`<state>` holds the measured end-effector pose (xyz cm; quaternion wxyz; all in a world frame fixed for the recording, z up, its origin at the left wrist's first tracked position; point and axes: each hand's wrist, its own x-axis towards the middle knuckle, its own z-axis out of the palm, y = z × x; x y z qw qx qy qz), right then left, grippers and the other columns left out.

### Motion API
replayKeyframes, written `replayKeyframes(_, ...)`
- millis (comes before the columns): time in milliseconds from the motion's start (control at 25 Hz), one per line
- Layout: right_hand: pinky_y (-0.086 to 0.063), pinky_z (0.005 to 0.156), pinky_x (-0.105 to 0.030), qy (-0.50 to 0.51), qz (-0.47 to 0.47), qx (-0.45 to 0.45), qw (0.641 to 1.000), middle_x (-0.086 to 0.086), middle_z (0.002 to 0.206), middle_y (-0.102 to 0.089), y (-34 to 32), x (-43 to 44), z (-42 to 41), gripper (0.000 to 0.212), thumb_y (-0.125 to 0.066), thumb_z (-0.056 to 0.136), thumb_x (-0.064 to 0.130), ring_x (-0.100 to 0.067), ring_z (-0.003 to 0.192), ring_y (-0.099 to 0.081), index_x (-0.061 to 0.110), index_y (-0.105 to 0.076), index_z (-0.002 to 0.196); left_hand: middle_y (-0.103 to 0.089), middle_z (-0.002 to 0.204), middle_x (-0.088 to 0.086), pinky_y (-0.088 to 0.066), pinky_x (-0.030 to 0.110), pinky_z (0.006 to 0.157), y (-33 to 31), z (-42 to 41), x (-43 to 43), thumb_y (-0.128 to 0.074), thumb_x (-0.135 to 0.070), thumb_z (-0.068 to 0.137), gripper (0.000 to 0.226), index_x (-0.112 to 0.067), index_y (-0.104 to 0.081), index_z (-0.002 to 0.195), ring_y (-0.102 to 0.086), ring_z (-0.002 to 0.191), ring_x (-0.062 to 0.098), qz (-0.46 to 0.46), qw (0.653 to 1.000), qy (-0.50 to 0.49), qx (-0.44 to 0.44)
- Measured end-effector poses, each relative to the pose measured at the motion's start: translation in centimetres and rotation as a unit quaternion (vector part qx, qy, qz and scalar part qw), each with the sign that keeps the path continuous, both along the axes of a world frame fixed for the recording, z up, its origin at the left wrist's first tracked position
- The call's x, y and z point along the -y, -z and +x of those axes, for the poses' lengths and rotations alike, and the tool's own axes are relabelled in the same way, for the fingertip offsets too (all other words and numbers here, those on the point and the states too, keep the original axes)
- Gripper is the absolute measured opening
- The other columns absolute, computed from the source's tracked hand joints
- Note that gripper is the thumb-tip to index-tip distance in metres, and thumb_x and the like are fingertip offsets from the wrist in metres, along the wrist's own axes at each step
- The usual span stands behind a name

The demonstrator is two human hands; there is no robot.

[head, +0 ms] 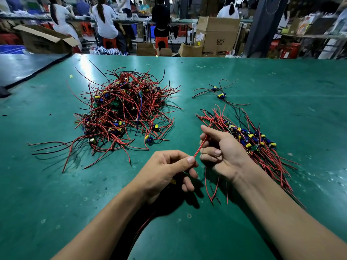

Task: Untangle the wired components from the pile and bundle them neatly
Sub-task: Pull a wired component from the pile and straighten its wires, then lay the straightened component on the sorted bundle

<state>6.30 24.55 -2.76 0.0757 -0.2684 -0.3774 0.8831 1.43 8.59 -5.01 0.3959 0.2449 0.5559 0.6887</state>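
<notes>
room: busy workshop; people (105,19) sit with their backs to the camera at a far bench on red plastic stools (161,41), with brown cardboard boxes (217,34) stacked behind them
surface: wide green matted workbench (281,76), scuffed and speckled, with glare at the far edge
pile: big tangled heap of red and black wires with blue-and-yellow components (124,109), on the left of the bench, well apart from both hands
sorted: a row of the same wired components laid side by side (251,139), just behind the right hand, leads fanned both ways
strays: two loose wired components (219,92) further back on the right, lying apart from the row
left hand (165,171): thumb and forefinger pinch the lower end of a thin red insulated wire (200,147); a small yellow part (173,182) peeks out under the palm, probably that wire's component
right hand (223,152): fingers curled round the upper end of the same wire; can't tell if the leads hanging below it are also held
step: looks like straightening one lead before it joins the row
progress: early; most of the stock is in the heap
risk 1: hard tension between the two pinches could tear the lead off its solder joint
risk 2: the right forearm sits over the row's leads, so a sweep could re-tangle them
risk 3: dragging from the heap may pull neighbours along
</notes>
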Motion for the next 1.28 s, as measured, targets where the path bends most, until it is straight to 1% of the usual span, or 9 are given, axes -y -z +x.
replayKeyframes(200,-0.020,0.030,-0.013,-0.019,0.037,0.012,0.999,0.003,0.058,-0.042,0.0,0.1,0.2,0.032,-0.070,0.080,0.038,-0.002,0.029,-0.027,0.008,-0.060,0.076,-0.066,0.071,0.015,-0.049,0.025,0.045,0.1,0.2,-0.3,-0.062,-0.017,0.088,0.018,0.001,-0.064,0.088,-0.062,0.049,0.021,-0.002,0.999,-0.026,0.021)
replayKeyframes(360,-0.033,0.037,-0.019,-0.002,0.116,0.024,0.993,-0.002,0.076,-0.055,0.2,0.0,0.0,0.083,-0.068,0.064,0.070,-0.007,0.042,-0.041,0.004,-0.064,0.114,-0.073,0.083,0.013,-0.058,0.032,0.054,-0.2,-0.7,-0.7,-0.052,-0.040,0.092,0.041,-0.002,-0.061,0.104,-0.072,0.069,0.025,0.013,0.987,-0.103,0.125)
replayKeyframes(440,-0.036,0.038,-0.020,0.001,0.124,0.022,0.992,-0.005,0.085,-0.057,0.2,-0.1,0.0,0.090,-0.066,0.063,0.074,-0.008,0.044,-0.044,0.004,-0.061,0.119,-0.074,0.096,0.017,-0.060,0.038,0.061,-0.4,-1.4,-0.5,-0.043,-0.054,0.094,0.058,-0.002,-0.057,0.116,-0.074,0.085,0.029,0.035,0.975,-0.111,0.189)
replayKeyframes(600,-0.038,0.039,-0.021,0.005,0.146,0.001,0.989,-0.006,0.086,-0.056,0.4,0.2,0.0,0.088,-0.063,0.062,0.076,-0.009,0.046,-0.046,0.007,-0.060,0.116,-0.069,0.113,0.024,-0.060,0.050,0.071,-0.6,-2.2,-0.1,-0.035,-0.064,0.093,0.074,0.001,-0.052,0.124,-0.069,0.100,0.036,0.091,0.953,-0.119,0.262)
replayKeyframes(760,-0.036,0.040,-0.023,0.002,0.203,-0.030,0.979,0.002,0.064,-0.046,0.7,1.3,-0.1,0.052,-0.059,0.083,0.064,-0.013,0.045,-0.045,0.014,-0.050,0.093,-0.066,0.117,0.027,-0.054,0.056,0.085,-0.2,-2.6,0.1,-0.034,-0.068,0.091,0.080,0.002,-0.051,0.126,-0.066,0.107,0.039,0.119,0.948,-0.142,0.260)
replayKeyframes(840,-0.039,0.045,-0.024,-0.039,0.358,-0.028,0.932,0.007,0.061,-0.051,1.1,2.4,0.2,0.040,-0.067,0.086,0.055,-0.011,0.048,-0.049,0.017,-0.052,0.086,-0.063,0.121,0.028,-0.049,0.055,0.095,-0.1,-2.8,0.2,-0.037,-0.069,0.088,0.082,0.001,-0.050,0.129,-0.062,0.113,0.040,0.142,0.942,-0.157,0.260)
replayKeyframes(1000,-0.041,0.060,-0.010,-0.078,0.655,-0.050,0.750,0.015,0.071,-0.062,2.8,4.8,0.7,0.032,-0.084,0.077,0.036,0.003,0.062,-0.055,0.031,-0.053,0.081,-0.060,0.126,0.028,-0.040,0.052,0.108,0.0,-3.1,0.5,-0.039,-0.068,0.090,0.079,-0.003,-0.049,0.133,-0.061,0.117,0.036,0.179,0.934,-0.175,0.256)
replayKeyframes(1200,-0.047,0.068,-0.018,0.014,0.712,-0.078,0.698,0.006,0.077,-0.070,2.8,3.7,0.4,0.011,-0.076,0.085,0.025,-0.006,0.069,-0.061,0.020,-0.068,0.088,-0.062,0.125,0.021,-0.050,0.037,0.095,-0.6,-2.8,-0.1,-0.037,-0.065,0.090,0.070,-0.010,-0.052,0.131,-0.064,0.113,0.026,0.144,0.956,-0.186,0.176)
replayKeyframes(1280,-0.051,0.073,-0.028,0.074,0.720,-0.042,0.689,0.004,0.077,-0.070,2.3,2.0,0.4,0.007,-0.074,0.086,0.022,-0.012,0.071,-0.063,0.017,-0.070,0.086,-0.067,0.114,0.014,-0.054,0.030,0.086,-0.2,-2.3,-0.4,-0.048,-0.050,0.095,0.050,-0.009,-0.059,0.121,-0.068,0.103,0.019,0.089,0.969,-0.230,0.027)
